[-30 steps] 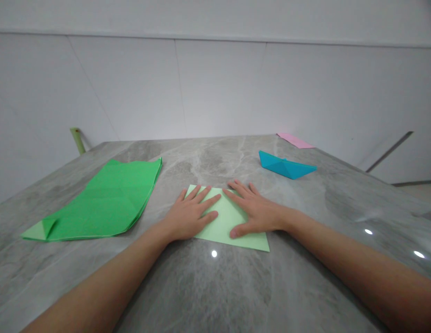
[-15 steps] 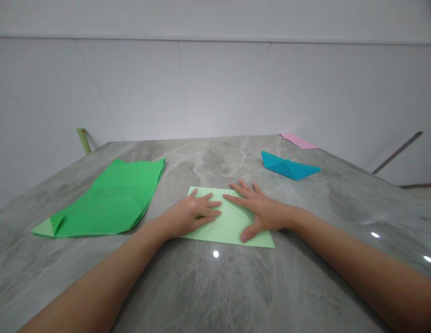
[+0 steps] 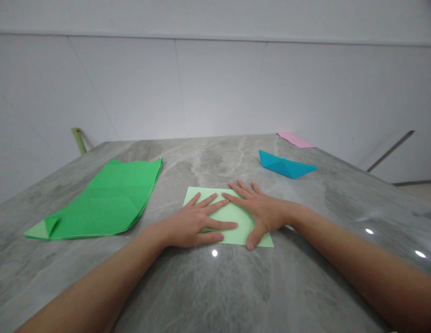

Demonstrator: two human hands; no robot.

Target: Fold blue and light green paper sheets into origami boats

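A light green sheet of paper lies flat in front of me, its left and right parts covered by my hands. My left hand rests on its left side with the fingers spread, the fingertips reaching toward the middle. On the right side my right hand lies open, thumb apart near the front edge and fingers pointing to the back left. The two index fingers come close together near the sheet's middle. Neither hand grips anything.
To the left lies a stack of bright green paper with one corner folded over. A blue folded paper boat sits at the back right, and a pink paper lies at the table's far right edge. The grey marbled table reaches a white wall.
My left hand has spread its fingers wider and reaches further right across the light green sheet. My right hand stays almost in place, its thumb slightly lower.
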